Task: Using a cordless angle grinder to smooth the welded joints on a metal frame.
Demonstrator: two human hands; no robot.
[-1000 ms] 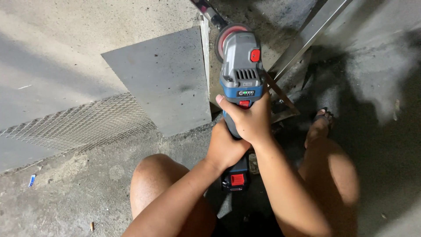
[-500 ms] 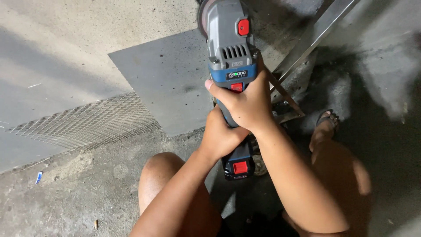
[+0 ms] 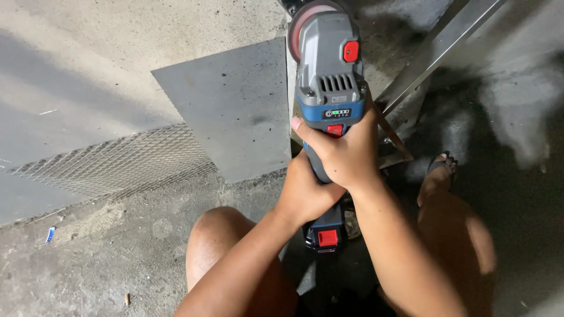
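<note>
I hold a cordless angle grinder (image 3: pixel 329 76), grey and blue with red buttons, pointing away from me. My right hand (image 3: pixel 343 154) wraps the body just behind the blue band. My left hand (image 3: pixel 305 191) grips the handle lower down, above the battery pack (image 3: pixel 325 233). The reddish grinding disc (image 3: pixel 305 17) sits at the top, over the edge of a flat grey metal sheet (image 3: pixel 235 111) lying on the concrete floor. A metal angle bar (image 3: pixel 435 50) runs diagonally to the right of the grinder.
A strip of expanded metal mesh (image 3: pixel 111 161) lies left of the sheet. My bare left knee (image 3: pixel 220 235) and right leg with a sandalled foot (image 3: pixel 440 170) flank the tool. Small litter (image 3: pixel 50 234) dots the concrete.
The grinder and both hands shifted slightly within the view; the disc stays near the sheet's right edge. The grip of both hands is unchanged.
</note>
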